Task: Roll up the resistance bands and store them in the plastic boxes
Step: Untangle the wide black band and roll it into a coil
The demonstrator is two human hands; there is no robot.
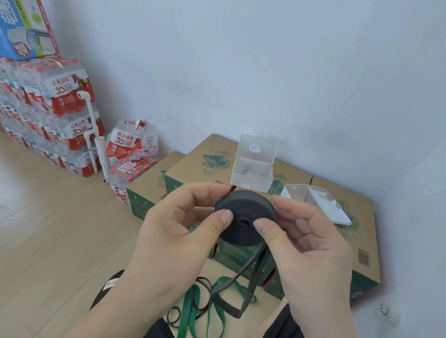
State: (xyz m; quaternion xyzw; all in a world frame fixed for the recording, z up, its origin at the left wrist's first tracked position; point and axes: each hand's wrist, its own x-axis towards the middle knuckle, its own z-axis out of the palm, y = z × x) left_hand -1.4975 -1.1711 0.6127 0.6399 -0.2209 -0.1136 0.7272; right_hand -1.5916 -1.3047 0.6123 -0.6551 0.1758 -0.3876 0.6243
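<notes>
Cardboard cartons, matte brown with green print, sit against the white wall on pale plank flooring. Glossy shrink-wrapped water packs are stacked off to the left. On the cartons stand two clear plastic boxes: an upright box with its hinged lid raised, and a second box lying open just to its right. A flat green band loops on the floor.

The black band is wound into a thick, dull disc with a small hollow centre, held up before the cartons, its loose tail hanging down. The left hand and right hand both grip it, thumbs pressed on the near face and fingers curled behind the rim.
</notes>
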